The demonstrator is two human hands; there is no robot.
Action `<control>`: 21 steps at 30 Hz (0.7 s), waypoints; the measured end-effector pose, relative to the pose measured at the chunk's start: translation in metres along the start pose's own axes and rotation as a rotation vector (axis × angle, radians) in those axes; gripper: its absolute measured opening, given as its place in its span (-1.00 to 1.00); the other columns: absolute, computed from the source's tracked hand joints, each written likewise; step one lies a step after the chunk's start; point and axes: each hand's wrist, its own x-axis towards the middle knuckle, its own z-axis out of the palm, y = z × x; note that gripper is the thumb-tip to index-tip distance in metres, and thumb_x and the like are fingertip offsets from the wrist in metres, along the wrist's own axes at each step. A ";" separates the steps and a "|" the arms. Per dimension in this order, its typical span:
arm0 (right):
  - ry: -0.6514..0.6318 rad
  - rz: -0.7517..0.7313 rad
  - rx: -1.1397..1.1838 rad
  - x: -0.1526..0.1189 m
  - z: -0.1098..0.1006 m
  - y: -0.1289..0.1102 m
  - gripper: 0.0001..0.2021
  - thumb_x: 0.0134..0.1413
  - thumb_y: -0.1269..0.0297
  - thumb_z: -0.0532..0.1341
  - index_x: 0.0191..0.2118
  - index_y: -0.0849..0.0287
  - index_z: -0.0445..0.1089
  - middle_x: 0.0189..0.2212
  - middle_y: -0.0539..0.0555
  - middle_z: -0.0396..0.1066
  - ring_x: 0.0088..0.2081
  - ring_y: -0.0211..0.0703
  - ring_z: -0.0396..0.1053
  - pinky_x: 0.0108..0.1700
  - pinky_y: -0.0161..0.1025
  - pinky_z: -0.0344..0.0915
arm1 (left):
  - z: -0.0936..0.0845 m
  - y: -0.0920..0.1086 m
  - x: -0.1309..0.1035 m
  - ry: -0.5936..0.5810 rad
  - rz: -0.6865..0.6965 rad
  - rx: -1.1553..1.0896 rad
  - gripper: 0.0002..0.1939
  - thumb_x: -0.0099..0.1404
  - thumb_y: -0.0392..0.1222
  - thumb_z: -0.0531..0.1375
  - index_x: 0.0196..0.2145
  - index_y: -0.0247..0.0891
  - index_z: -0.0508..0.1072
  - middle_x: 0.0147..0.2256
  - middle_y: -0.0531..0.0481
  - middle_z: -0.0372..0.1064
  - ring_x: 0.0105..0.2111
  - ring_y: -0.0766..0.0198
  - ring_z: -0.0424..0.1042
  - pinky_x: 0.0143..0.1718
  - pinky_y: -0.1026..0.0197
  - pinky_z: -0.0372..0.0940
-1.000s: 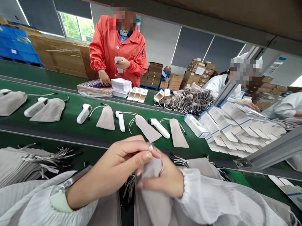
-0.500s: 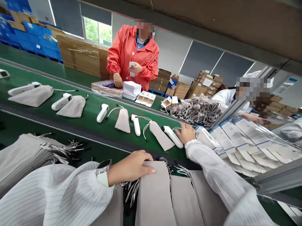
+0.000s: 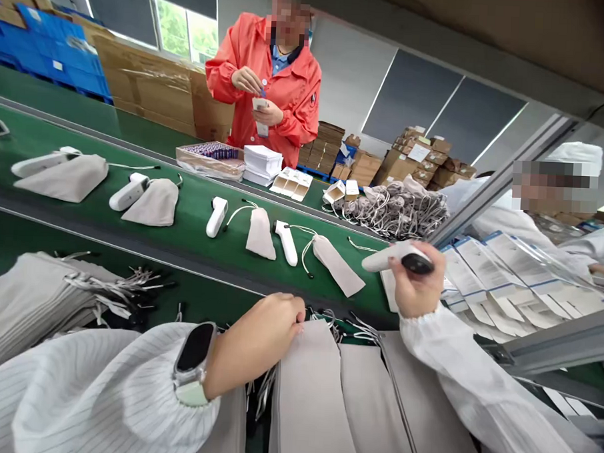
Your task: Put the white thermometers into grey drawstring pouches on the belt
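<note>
Raised over the belt, my right hand [image 3: 420,282] grips a white thermometer-like handheld device [image 3: 385,258] with a black round end. My left hand [image 3: 264,335] is closed at the top corner of a stack of grey drawstring pouches [image 3: 312,387]; its fingertips are partly hidden. Other pouch stacks [image 3: 375,390] lie beside it, cords toward the belt. On the green belt, a single pouch [image 3: 338,263] lies below my right hand. Another white thermometer [image 3: 285,242] and a pouch [image 3: 260,233] are farther left.
Open white boxes [image 3: 500,275] stand at right behind a metal post [image 3: 488,188]. Across the belt, a person in a red jacket [image 3: 272,92] holds a small white item. A heap of pouches [image 3: 403,207] and a tray of batteries [image 3: 209,159] sit on the far side.
My right hand has picked the nearest white thermometer up off the belt and tilted it. My left hand has curled its fingers at the pouch stack's corner. The view has shifted slightly.
</note>
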 end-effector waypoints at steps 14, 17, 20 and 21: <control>-0.236 0.141 0.198 -0.050 0.028 -0.016 -0.69 -0.11 0.36 0.17 -0.16 0.05 0.19 -0.18 0.08 0.24 -0.16 -0.08 0.31 -0.10 -0.02 0.25 | -0.040 0.004 -0.007 -0.262 0.088 -0.249 -0.80 0.19 -0.07 0.00 -0.49 -0.23 0.19 -0.62 0.19 0.08 -0.60 0.43 0.00 -0.60 0.38 -0.07; 0.004 0.395 0.513 -0.021 0.022 -0.038 -0.56 -0.13 0.30 0.21 -0.09 -0.05 0.06 -0.17 0.02 0.18 -0.23 -0.12 0.35 -0.18 0.00 0.31 | -0.036 0.005 -0.005 -0.249 0.070 -0.340 -0.74 0.17 0.03 0.02 -0.45 -0.24 0.23 -0.56 0.15 0.14 -0.57 0.42 0.07 -0.57 0.37 -0.02; 0.018 0.526 0.713 0.005 0.014 -0.059 -0.64 -0.09 0.28 0.18 -0.13 -0.10 0.08 -0.22 -0.02 0.20 -0.23 -0.17 0.35 -0.21 -0.06 0.32 | -0.034 0.006 -0.002 -0.268 0.135 -0.406 -0.74 0.20 0.01 -0.01 -0.39 -0.24 0.27 -0.45 0.10 0.18 -0.51 0.40 0.13 -0.52 0.36 0.03; 0.018 0.551 0.744 0.010 0.013 -0.064 -0.66 -0.09 0.27 0.19 -0.15 -0.10 0.10 -0.22 -0.03 0.21 -0.23 -0.18 0.34 -0.20 -0.08 0.32 | -0.033 0.008 -0.001 -0.248 0.174 -0.407 -0.76 0.22 -0.03 -0.02 -0.40 -0.24 0.28 -0.41 0.09 0.18 -0.48 0.40 0.14 -0.49 0.36 0.05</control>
